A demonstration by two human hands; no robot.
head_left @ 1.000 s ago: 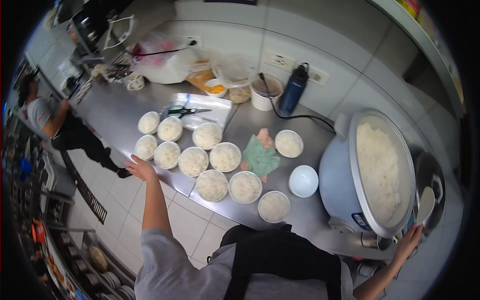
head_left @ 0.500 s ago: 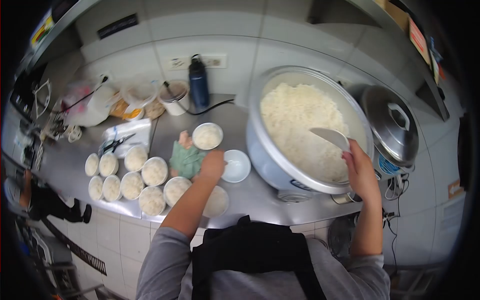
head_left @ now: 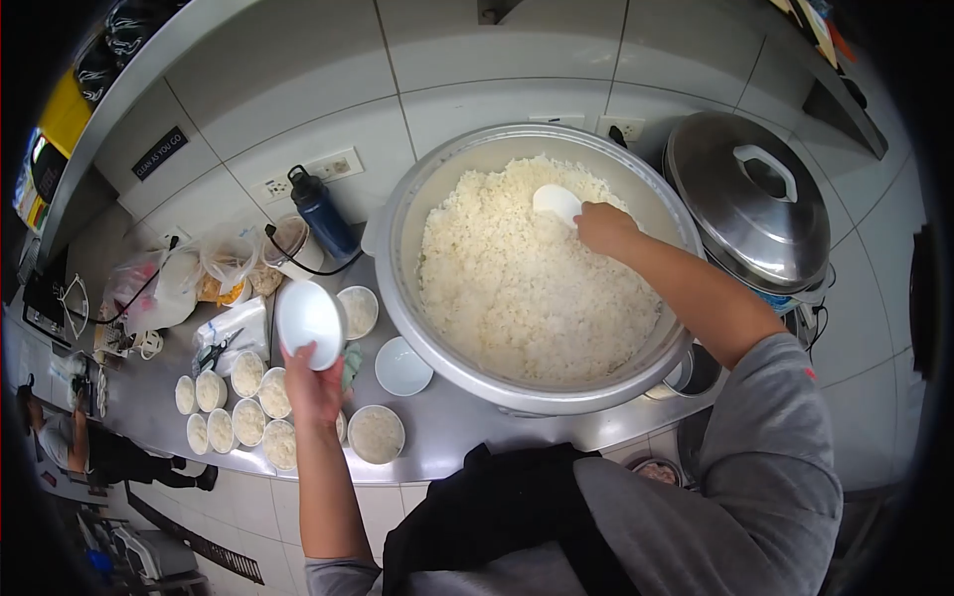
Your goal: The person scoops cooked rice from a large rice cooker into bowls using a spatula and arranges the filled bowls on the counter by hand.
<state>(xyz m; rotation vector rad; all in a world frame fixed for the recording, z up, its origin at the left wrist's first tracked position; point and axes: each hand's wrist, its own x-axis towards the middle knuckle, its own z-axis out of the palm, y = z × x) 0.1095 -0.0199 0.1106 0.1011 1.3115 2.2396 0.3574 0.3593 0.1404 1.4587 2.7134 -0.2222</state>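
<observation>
My left hand (head_left: 314,385) grips an empty white bowl (head_left: 307,323), tilted with its inside toward me, above the counter. In my right hand (head_left: 604,228) is a white rice paddle (head_left: 556,203), its blade against the cooked rice (head_left: 527,288) in the large pot (head_left: 397,199). Another empty white bowl (head_left: 403,368) sits beside the pot. Bowls filled with rice stand around: one (head_left: 377,434) near the counter's front edge, one (head_left: 358,311) farther back, and several (head_left: 248,422) grouped at the left. A green cloth (head_left: 351,366) is partly hidden behind my left hand.
A blue bottle (head_left: 323,214) and a white tub (head_left: 288,243) stand by the wall. Scissors (head_left: 214,356) lie on a plastic bag (head_left: 238,328). To the right is a lidded metal pot (head_left: 745,199). Another person (head_left: 75,437) stands at far left.
My left hand has come up from the counter with an empty bowl. My right hand has moved the paddle from the pot's right side onto the rice. The view has shifted toward the pot.
</observation>
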